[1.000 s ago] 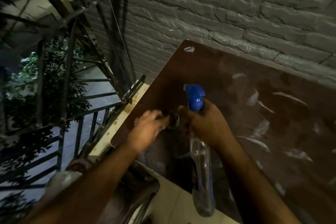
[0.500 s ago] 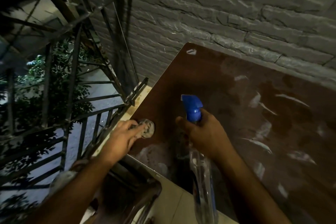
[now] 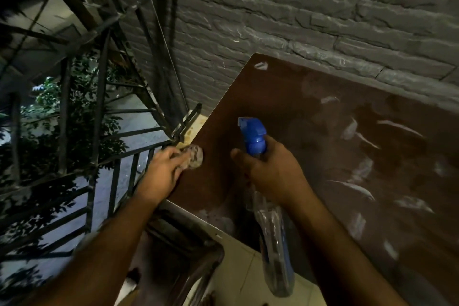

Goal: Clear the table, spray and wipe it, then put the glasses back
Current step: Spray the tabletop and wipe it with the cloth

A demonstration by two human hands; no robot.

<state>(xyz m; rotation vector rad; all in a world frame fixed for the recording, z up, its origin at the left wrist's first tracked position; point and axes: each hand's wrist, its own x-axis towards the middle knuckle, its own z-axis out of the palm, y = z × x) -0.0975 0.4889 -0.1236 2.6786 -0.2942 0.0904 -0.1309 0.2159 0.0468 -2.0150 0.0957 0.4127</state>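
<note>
The dark brown, smooth tabletop (image 3: 310, 112) stands against a grey rough brick wall (image 3: 310, 15), its surface streaked with pale smears and wet patches. At its left edge, the person's left hand (image 3: 162, 170) has its fingers curled tight around a small crumpled, pale greyish wad of cloth (image 3: 195, 156), pressing it flat on the surface right by the edge. The right hand (image 3: 273, 174) is wrapped around the neck of a clear plastic spray bottle with a blue trigger head (image 3: 253, 135), the nozzle pointing away to the far left and the body hanging down past the near edge. To the left, black metal railings (image 3: 99, 131) front green foliage (image 3: 49, 107)
</note>
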